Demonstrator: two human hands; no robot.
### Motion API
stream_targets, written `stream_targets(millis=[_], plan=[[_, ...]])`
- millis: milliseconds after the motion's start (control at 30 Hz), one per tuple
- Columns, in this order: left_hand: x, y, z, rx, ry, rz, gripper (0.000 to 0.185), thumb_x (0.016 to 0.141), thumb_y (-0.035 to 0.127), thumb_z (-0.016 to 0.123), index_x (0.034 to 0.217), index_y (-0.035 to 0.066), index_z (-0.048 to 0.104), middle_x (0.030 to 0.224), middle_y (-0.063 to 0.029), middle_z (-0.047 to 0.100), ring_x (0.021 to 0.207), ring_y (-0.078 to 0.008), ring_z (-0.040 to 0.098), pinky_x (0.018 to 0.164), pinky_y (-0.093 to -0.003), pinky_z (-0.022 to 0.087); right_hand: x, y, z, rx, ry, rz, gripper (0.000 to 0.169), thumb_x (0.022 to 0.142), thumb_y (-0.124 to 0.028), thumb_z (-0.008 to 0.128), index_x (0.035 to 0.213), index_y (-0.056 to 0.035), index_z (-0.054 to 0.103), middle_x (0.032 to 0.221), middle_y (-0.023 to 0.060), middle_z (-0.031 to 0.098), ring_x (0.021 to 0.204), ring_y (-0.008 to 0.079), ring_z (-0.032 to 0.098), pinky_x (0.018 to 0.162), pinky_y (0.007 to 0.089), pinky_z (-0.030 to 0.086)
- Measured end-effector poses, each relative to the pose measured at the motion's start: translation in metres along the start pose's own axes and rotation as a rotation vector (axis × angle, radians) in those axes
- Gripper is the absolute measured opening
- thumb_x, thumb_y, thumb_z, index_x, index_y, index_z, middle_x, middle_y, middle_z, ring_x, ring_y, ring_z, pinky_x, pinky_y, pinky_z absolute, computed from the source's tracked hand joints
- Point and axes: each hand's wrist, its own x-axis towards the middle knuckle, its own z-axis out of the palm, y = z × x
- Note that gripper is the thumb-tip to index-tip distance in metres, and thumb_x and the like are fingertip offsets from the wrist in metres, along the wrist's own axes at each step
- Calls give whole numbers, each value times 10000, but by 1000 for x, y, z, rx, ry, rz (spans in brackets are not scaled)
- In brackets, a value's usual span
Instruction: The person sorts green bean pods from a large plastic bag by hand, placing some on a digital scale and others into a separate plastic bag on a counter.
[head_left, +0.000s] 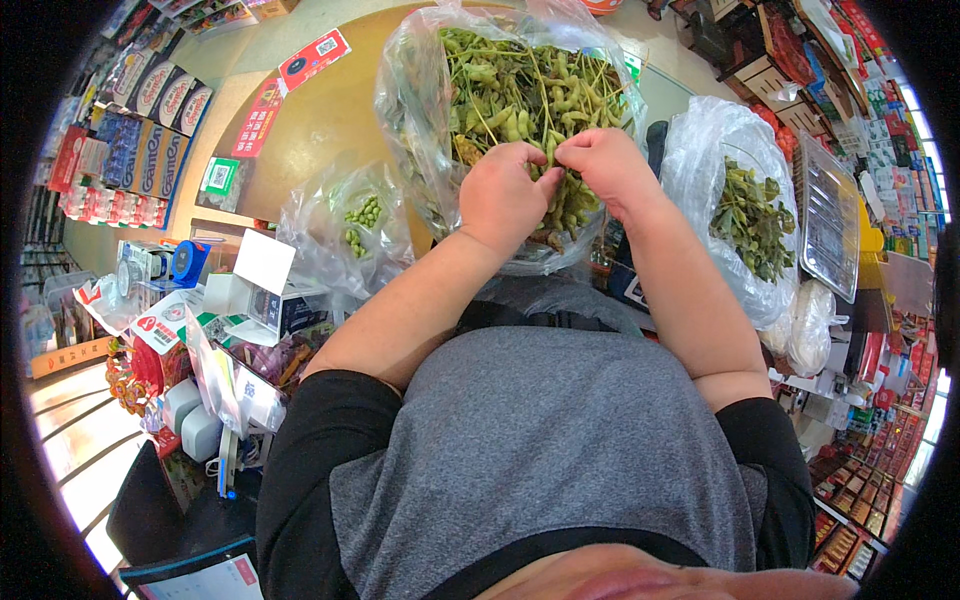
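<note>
A large clear plastic bag stands upright in front of me, filled with green soybean pods on their stems. Over its near side my left hand pinches a green pod between thumb and fingers. My right hand meets it from the right, its thumb and forefinger closed on the upper part of the same pod. Left of the big bag, a smaller clear bag holds shelled green beans. On the right, a white translucent bag contains green leaves and stems.
The bags rest on a brown counter bearing printed stickers. At the left are an opened white box, small cartons and a tablet-like screen. A clear plastic tray lies beyond the right bag. Stocked shelves stand on both sides.
</note>
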Motion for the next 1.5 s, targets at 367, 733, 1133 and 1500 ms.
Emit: stream_targets(millis=[367,733,1133,1500], plan=[[-3,-1,1,53,57,139,226,730,218,771,863,84,647,861,-119,649,799,-323,636,677,-412,513,2,-3,-2,-202,-23,-84,205,727,-152,613,618,18,645,505,96,522,466,161,442,495,366,392],[4,5,-2,34,-66,-20,240,794,242,727,842,15,666,829,-188,668,792,-342,652,690,-413,513,10,-1,6,-405,34,-225,213,698,-202,589,645,-18,685,641,191,627,612,318,623,611,415,494],[15,-1,2,-270,-166,-346,183,778,169,737,781,6,654,737,-112,667,663,-203,609,623,-335,477,15,6,12,-390,49,-241,213,703,-209,606,672,-20,700,671,183,647,649,324,645,620,412,506],[24,-4,-14,-773,-371,-713,89,843,158,699,799,131,626,654,43,517,553,-97,398,501,-274,290,4,-3,8,88,7,16,92,741,-78,660,754,9,685,650,8,595,582,101,489,519,297,397]])
